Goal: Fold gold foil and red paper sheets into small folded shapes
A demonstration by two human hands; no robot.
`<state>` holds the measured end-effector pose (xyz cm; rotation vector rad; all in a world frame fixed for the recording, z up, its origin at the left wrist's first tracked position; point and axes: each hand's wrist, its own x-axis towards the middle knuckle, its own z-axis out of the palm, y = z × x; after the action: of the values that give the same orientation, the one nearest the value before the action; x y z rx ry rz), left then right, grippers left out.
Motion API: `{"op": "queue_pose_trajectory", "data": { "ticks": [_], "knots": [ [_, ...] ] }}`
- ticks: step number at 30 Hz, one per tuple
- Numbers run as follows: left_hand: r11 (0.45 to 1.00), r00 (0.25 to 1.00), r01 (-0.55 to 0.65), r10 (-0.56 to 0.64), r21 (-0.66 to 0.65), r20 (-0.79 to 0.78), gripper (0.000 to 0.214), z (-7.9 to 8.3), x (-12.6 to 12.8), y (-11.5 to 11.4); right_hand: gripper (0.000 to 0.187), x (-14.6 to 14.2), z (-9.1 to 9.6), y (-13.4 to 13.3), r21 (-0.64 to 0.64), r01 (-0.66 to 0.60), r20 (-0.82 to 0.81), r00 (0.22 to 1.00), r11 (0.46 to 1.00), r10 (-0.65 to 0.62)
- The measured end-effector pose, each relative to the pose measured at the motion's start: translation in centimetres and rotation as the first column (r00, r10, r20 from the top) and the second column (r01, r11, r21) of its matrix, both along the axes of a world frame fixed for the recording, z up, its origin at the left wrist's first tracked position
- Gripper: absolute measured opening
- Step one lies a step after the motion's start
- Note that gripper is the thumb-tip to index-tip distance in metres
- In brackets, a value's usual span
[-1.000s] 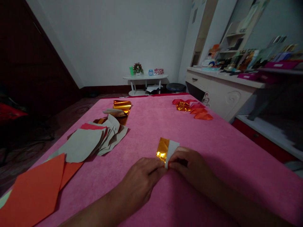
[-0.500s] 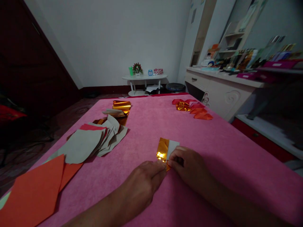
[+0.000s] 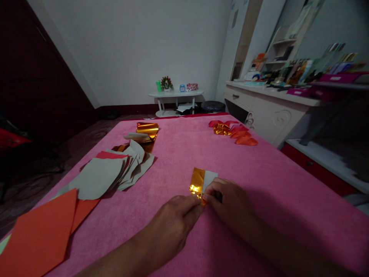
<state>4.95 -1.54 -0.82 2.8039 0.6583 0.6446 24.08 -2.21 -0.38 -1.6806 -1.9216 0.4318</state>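
A small folded sheet of gold foil paper [image 3: 198, 178] lies on the pink tabletop, its grey-white back showing along the right side. My left hand [image 3: 176, 219] pinches the near edge of the sheet from the left, fingers together. From the right, my right hand [image 3: 229, 200] grips the same near edge between thumb and curled index finger. The fingertips of both hands almost meet there and cover part of the near end, where a bit of gold shows between them.
At left lie grey-backed paper sheets [image 3: 100, 175], orange paper [image 3: 43, 227] and a curled gold sheet [image 3: 147, 130]. Folded red and orange pieces [image 3: 245, 137] with a gold one [image 3: 221, 129] sit at the far right. A white side table [image 3: 175, 93] and a cluttered dresser [image 3: 268, 104] stand beyond.
Both hands stay on the near edge of the gold paper, with only slight finger movement. The whole view has shifted very slightly.
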Motion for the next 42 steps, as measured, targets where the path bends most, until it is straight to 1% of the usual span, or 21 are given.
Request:
{"op": "queue_pose_trajectory", "data": {
  "ticks": [8,13,18,20,23,28,32,36,42],
  "knots": [
    [0.995,0.999,-0.026,0.028,-0.096,0.016,0.033,0.43,0.02,-0.18,0.01,0.24,-0.07,-0.08,-0.014,-0.011,-0.022,1.0,1.0,0.011],
    [0.999,0.999,0.031,-0.03,-0.028,0.022,0.039,0.25,-0.04,0.05,0.011,0.16,0.07,0.02,-0.022,-0.015,-0.059,0.998,1.0,0.013],
    [0.998,1.0,0.013,-0.011,-0.065,0.026,0.037,0.49,0.01,-0.03,0.013,0.33,0.04,0.08,-0.025,-0.037,-0.086,0.996,0.999,0.035],
    [0.997,1.0,0.001,0.001,-0.071,0.024,0.036,0.6,0.03,-0.08,0.015,0.41,0.03,0.11,-0.02,-0.054,-0.08,0.995,0.998,0.052],
    [0.999,1.0,0.004,-0.003,-0.045,0.021,0.036,0.61,0.0,-0.06,0.018,0.42,0.01,0.19,-0.012,-0.077,-0.064,0.995,0.997,0.076],
    [0.998,1.0,0.011,-0.011,-0.054,0.002,0.037,0.36,-0.08,0.06,0.015,0.26,-0.08,0.22,-0.009,-0.036,-0.036,0.999,0.999,0.036],
    [0.999,1.0,0.023,-0.023,-0.035,0.02,0.04,0.25,-0.03,0.04,0.012,0.1,-0.04,0.16,-0.021,-0.012,-0.017,1.0,1.0,0.012],
    [1.0,1.0,0.019,-0.019,-0.019,0.022,0.037,0.36,0.17,-0.07,0.011,-0.02,0.16,0.18,-0.024,-0.012,0.018,1.0,1.0,0.013],
    [0.999,1.0,-0.01,0.009,-0.051,-0.011,0.032,0.31,0.21,-0.26,0.009,0.8,0.03,0.59,-0.013,-0.04,0.065,0.997,0.999,0.041]
  ]
}}
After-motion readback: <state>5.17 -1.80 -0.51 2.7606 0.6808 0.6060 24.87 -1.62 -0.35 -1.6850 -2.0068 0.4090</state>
